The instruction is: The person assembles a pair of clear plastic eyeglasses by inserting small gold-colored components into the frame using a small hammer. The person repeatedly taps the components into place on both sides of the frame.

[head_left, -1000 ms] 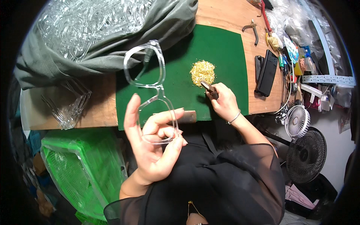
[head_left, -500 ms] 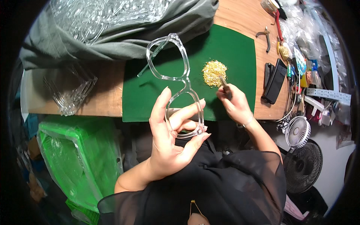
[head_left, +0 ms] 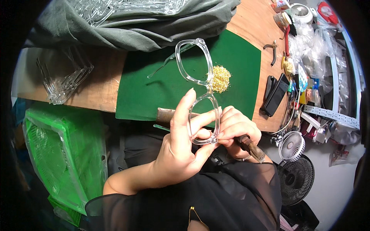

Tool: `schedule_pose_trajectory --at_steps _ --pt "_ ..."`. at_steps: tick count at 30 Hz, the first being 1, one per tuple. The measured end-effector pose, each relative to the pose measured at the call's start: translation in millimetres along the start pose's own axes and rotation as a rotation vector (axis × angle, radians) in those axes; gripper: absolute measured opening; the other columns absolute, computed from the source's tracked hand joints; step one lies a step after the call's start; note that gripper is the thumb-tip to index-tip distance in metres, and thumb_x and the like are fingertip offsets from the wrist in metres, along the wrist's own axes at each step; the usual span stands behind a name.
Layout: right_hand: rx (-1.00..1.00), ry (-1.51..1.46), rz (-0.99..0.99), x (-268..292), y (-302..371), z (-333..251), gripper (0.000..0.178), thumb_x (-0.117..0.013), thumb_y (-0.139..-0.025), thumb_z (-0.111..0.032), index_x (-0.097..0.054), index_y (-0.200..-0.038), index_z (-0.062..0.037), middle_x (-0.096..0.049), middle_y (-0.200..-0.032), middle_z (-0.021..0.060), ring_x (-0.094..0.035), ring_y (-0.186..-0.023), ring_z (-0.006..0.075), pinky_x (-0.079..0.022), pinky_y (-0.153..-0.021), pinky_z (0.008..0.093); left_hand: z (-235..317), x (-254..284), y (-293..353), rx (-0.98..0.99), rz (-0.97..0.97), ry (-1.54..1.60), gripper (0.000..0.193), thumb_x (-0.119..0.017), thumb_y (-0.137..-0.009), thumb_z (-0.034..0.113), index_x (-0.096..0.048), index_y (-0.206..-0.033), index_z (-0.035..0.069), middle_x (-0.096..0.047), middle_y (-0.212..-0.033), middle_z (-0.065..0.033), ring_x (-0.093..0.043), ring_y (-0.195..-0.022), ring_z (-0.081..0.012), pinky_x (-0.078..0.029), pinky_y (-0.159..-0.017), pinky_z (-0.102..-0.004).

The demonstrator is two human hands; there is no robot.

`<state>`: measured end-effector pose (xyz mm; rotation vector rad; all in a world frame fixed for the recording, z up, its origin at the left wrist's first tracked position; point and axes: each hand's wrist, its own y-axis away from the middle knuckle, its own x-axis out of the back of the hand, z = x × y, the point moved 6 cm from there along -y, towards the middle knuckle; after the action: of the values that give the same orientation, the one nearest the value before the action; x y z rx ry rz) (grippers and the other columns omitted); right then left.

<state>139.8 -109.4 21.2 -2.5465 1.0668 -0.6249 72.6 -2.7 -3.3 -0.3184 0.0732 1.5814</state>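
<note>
**Pinching a clear glasses frame (head_left: pixel 209 84) at its low corner**

The left hand (head_left: pixel 181 144) pinches the frame by that corner, thumb against bent fingers, with one finger pointing up beside the rim. The right hand (head_left: pixel 241 129) is curled around a dark tool (head_left: pixel 250 147), its fingertips at the same corner. I can't tell if they press on the frame. Much of the tool hides in the palm, so its full shape is hard to see.

The frame is smooth, shiny and see-through, with two big round-cornered rings. It stands up from the left hand, over a flat green mat (head_left: pixel 135 92). One thin arm sticks out to the left; a clear tip (head_left: pixel 161 128) peeks out from behind the left hand.

Just past the frame sits a crumbly heap of yellow bits (head_left: pixel 223 79), partly covered by the rim. Farther ahead of the left hand, a soft, wrinkly grey cloth (head_left: pixel 135 32) wraps shiny clear pieces (head_left: pixel 146 7), cut off at the top.

Right of the right hand, a flat black phone (head_left: pixel 276 98) lies on the wooden worktop (head_left: pixel 100 84). Marks on the small things near it are too tiny to read.
</note>
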Motion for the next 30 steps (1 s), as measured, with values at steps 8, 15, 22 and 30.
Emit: schedule_pose_trajectory --at_steps 8,15,22,30 --pt "0.023 -0.081 -0.083 2.3 -2.6 3.3 0.011 -0.068 -0.077 -0.013 -0.063 -0.082 -0.0052 -0.063 -0.074 0.0043 -0.058 -0.064 0.0175 -0.042 -0.059 0.0301 1.9 0.6 -3.2 -0.006 -0.012 -0.011 0.096 -0.057 -0.073 -0.016 0.011 -0.137 0.007 -0.045 -0.124 -0.0273 -0.061 -0.095 -0.0219 -0.047 -0.085 -0.0304" --pt "-0.008 -0.086 -0.102 3.6 -3.8 4.7 0.012 -0.070 -0.075 -0.010 -0.063 -0.082 -0.0048 -0.063 -0.075 0.0046 -0.058 -0.065 0.0175 -0.042 -0.059 0.0298 0.5 0.3 -4.4 0.001 -0.015 -0.012 0.096 -0.058 -0.073 -0.016 0.009 -0.137 0.006 -0.045 -0.123 -0.0276 -0.061 -0.095 -0.0228 -0.048 -0.084 -0.0304" --pt "-0.052 -0.090 -0.124 2.9 -5.3 2.9 0.012 -0.071 -0.073 -0.005 -0.063 -0.081 -0.0048 -0.063 -0.075 0.0052 -0.057 -0.065 0.0181 -0.043 -0.060 0.0296 0.8 -1.0 -2.2 -0.012 -0.024 -0.070 0.096 -0.060 -0.073 -0.015 0.008 -0.137 0.007 -0.045 -0.123 -0.0287 -0.060 -0.099 -0.0262 -0.049 -0.084 -0.0321" --pt "-0.147 -0.147 -0.156 3.3 -2.2 5.9 0.009 -0.070 -0.075 -0.007 -0.062 -0.079 -0.0039 -0.062 -0.075 0.0057 -0.056 -0.066 0.0195 -0.043 -0.062 0.0298 0.1 -2.3 -1.6 -0.012 -0.031 -0.072 0.098 -0.064 -0.073 -0.013 0.008 -0.137 0.007 -0.046 -0.121 -0.0292 -0.061 -0.096 -0.0269 -0.049 -0.083 -0.0313"
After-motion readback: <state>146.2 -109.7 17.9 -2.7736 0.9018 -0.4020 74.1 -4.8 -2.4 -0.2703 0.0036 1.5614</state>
